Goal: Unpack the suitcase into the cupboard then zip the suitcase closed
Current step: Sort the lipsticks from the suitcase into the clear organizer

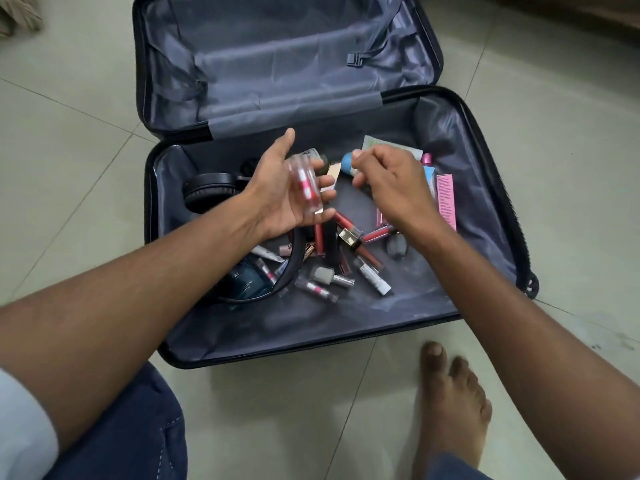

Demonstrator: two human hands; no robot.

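While your left hand (287, 188) cups 1 clear tube (306, 188) w/ pink inside, long axis toward you, label unreadable, over the open suitcase (166, 237), your right hand (391, 188) hovers, fingers curled, pinching nothing.

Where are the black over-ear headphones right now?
Head view: the black over-ear headphones lie in the open suitcase's near half, at its left side, just left of the left hand.

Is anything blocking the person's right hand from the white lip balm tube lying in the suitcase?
Nothing visible does. The white lip balm tube lies uncovered on the grey lining of the open dark suitcase, below the right hand, which hovers with curled fingers.
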